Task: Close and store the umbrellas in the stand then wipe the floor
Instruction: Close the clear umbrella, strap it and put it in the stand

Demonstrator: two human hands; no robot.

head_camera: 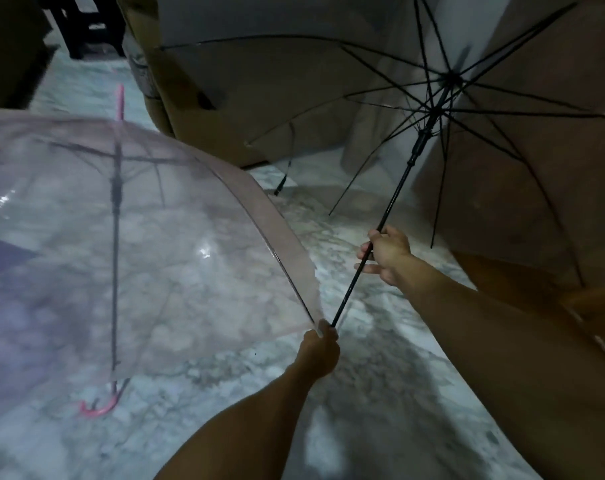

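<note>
Head view: black umbrella (467, 109) open at 1 o'clock, canopy tilted away, ribs showing. Right hand (385, 252) wrapped around its shaft (394, 199) mid-length. Left hand (320, 351) fisted on shaft's lower end, at 6 o'clock. Clear umbrella (138, 237) open on floor (380, 341) at 9 o'clock, pink handle (98, 407) at 7 o'clock. Cardboard boxes (245, 98) at 12 o'clock.

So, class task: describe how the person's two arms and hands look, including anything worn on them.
Both forearms are bare as far as the frame shows, with no sleeves. The left hand and right hand wear no gloves, and no watch, bracelet or ring can be made out. The dim light and blur hide finer detail.
</note>
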